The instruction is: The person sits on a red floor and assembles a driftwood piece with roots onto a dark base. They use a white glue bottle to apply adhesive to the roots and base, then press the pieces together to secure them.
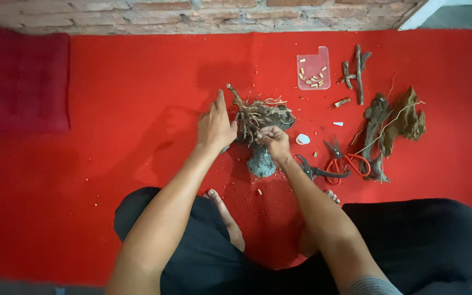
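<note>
Two hands [214, 128] [273, 139], one root clump [258, 114], two shears [348, 161] [315, 170], one clear tray [313, 68].
</note>
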